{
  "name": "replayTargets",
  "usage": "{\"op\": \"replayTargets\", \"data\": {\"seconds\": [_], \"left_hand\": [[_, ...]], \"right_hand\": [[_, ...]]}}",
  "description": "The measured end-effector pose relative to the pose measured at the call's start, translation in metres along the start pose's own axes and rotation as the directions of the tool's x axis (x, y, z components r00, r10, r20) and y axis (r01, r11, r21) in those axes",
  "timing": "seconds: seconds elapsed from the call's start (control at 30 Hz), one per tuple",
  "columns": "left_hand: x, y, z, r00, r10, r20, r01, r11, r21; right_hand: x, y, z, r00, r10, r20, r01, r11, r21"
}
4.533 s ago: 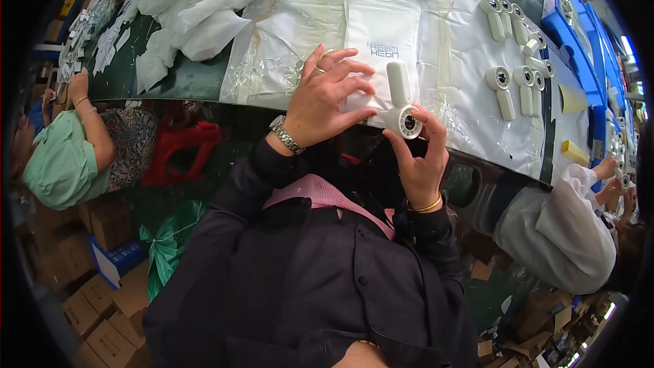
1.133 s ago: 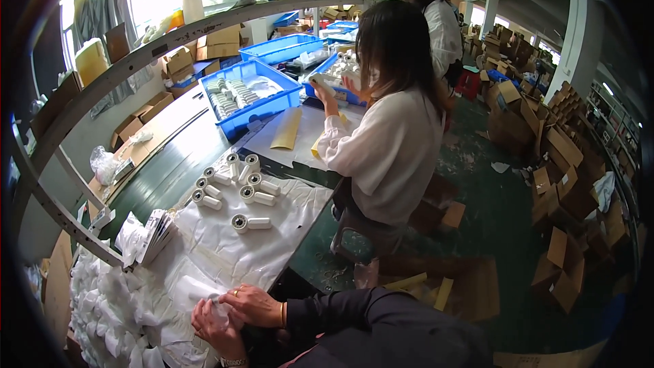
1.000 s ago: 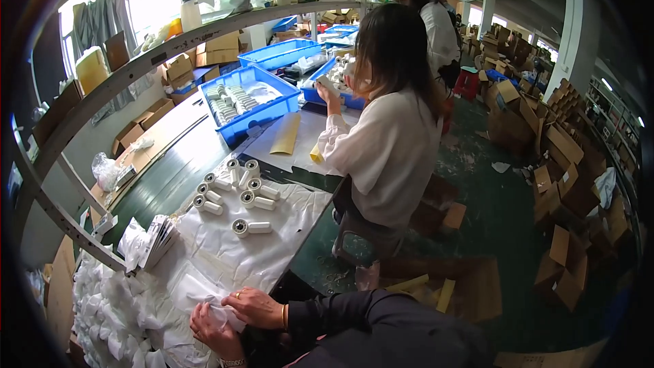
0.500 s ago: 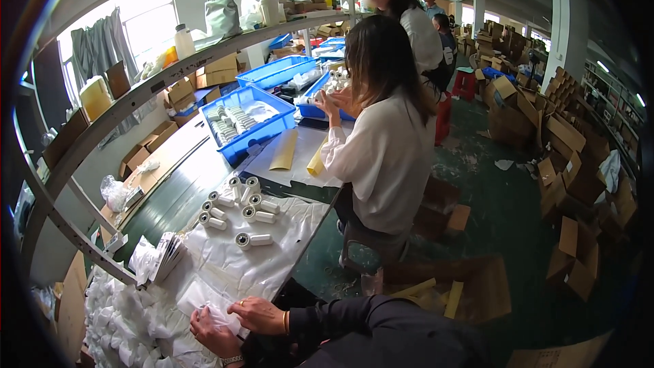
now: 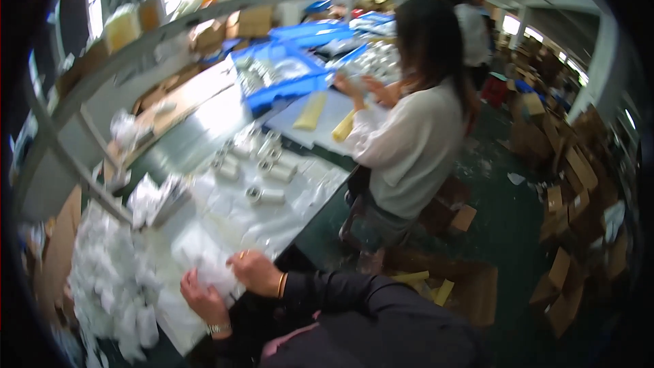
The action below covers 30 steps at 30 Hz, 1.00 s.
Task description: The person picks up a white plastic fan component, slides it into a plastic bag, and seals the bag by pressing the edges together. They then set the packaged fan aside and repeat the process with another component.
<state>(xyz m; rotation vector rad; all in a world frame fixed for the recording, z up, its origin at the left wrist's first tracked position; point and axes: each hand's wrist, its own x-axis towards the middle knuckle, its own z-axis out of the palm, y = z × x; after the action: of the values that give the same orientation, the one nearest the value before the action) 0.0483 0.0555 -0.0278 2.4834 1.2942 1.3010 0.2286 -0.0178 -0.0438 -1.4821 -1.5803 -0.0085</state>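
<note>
My left hand [image 5: 204, 300] and my right hand [image 5: 255, 272] are both at a thin translucent white plastic bag [image 5: 195, 249], low over the near end of the table. Fingers of the left hand close on the bag's left lower edge, and the curled right fingers grip its right side. Motion blur hides whether anything is inside. Beyond the bag, several white cylindrical fittings with round ring ends [image 5: 264, 195] lie loose on the plastic-covered tabletop [image 5: 310, 194]. Left of my hands is a heap of crumpled white plastic bags [image 5: 112, 279].
A stack of flat pieces [image 5: 170, 201] stands beside the bag heap. Blue crates [image 5: 283, 92] with white parts sit farther back. A seated co-worker [image 5: 415, 150] works at the right. An open cardboard box [image 5: 477, 293] stands on the floor, and a metal shelf rail [image 5: 184, 24] crosses above.
The whole view has shifted and blurred, so the fittings, crates and co-worker appear farther right. My hands still hold the plastic bag, which looks more spread out.
</note>
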Motion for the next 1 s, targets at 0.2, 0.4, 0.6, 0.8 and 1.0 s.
{"op": "replayTargets", "data": {"seconds": [0.2, 0.4, 0.6, 0.8, 1.0], "left_hand": [[-0.006, 0.008, -0.006, 0.986, -0.144, 0.09, 0.153, 0.983, -0.103], [-0.016, 0.02, -0.028, 0.888, -0.396, 0.232, 0.448, 0.857, -0.255], [-0.023, 0.019, -0.032, 0.835, -0.489, 0.251, 0.55, 0.728, -0.41], [-0.019, 0.027, -0.038, 0.756, -0.589, 0.284, 0.652, 0.646, -0.396], [-0.014, 0.018, -0.037, 0.822, -0.485, 0.3, 0.549, 0.814, -0.189]], "right_hand": [[0.008, 0.008, -0.039, 0.99, 0.059, -0.125, -0.062, 0.998, -0.021], [0.016, 0.002, -0.052, 0.981, 0.192, -0.011, -0.19, 0.977, 0.1], [0.017, -0.017, -0.04, 0.992, 0.108, 0.071, -0.114, 0.989, 0.093], [0.018, -0.021, -0.017, 0.985, 0.09, 0.146, -0.103, 0.991, 0.088], [0.022, -0.014, -0.024, 0.977, 0.131, 0.166, -0.15, 0.982, 0.11]]}}
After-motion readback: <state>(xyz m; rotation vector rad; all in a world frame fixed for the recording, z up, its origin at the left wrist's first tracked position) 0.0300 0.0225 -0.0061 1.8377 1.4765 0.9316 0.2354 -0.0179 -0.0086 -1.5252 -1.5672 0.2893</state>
